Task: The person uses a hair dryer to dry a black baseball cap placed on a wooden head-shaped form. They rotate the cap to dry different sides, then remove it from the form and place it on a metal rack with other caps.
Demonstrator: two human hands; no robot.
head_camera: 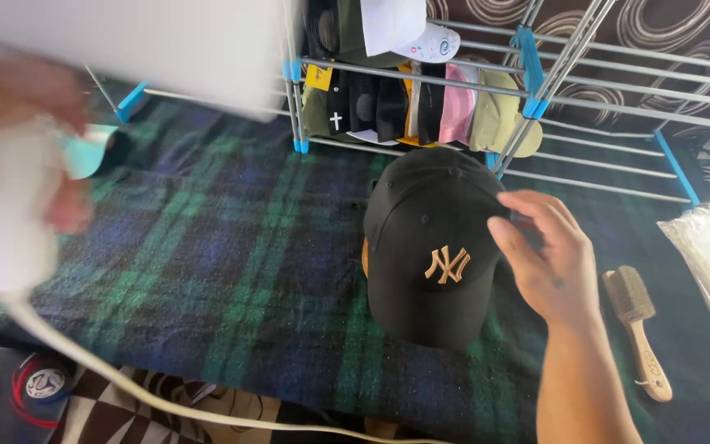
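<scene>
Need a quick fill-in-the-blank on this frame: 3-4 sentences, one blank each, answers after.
1. The right hand touches the black baseball cap with gold embroidery while the blurred left hand holds a white corded object ____ from it.
2. The wooden-handled bristle brush lies to the ____ of the black cap.
3. The cap rests on a ____ blanket in blue and green.
4. Folded caps hang in a row on the ____ metal rack with blue joints.

Answers: apart; right; plaid; grey

Home floor, plaid blanket (232, 247), rack of caps (404, 103)
</scene>
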